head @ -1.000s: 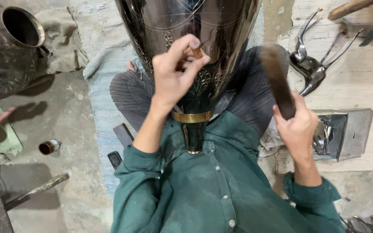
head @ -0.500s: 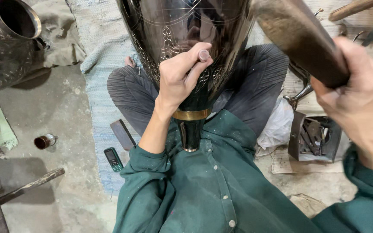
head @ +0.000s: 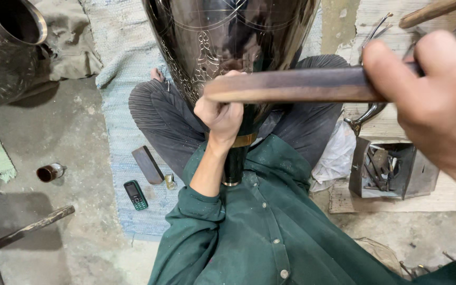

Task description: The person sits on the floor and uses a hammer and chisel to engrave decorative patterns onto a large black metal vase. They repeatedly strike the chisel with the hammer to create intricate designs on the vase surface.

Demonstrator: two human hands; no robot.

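Note:
A large dark engraved metal vase (head: pixel 228 31) stands neck-down between my crossed legs, with a brass ring (head: pixel 245 140) around its neck. My left hand (head: pixel 220 116) is a closed fist pressed against the vase's lower body; the small punch it pinches is hidden behind the stick. My right hand (head: pixel 434 105), close to the camera, grips a long brown wooden stick (head: pixel 291 84). The stick lies level, and its far end is right over my left fist.
Another engraved metal vessel (head: pixel 6 42) lies at the top left. On the blue rug (head: pixel 112 105) are a dark block (head: pixel 147 164) and a mobile phone (head: pixel 135 195). A small cup (head: pixel 48 172) and a rod (head: pixel 32 227) lie on the concrete. A metal tool box (head: pixel 391 169) sits right.
My right hand rose toward the camera with the stick, then swung it across to the left; its end now meets my left fist. The left hand closed tighter on the vase.

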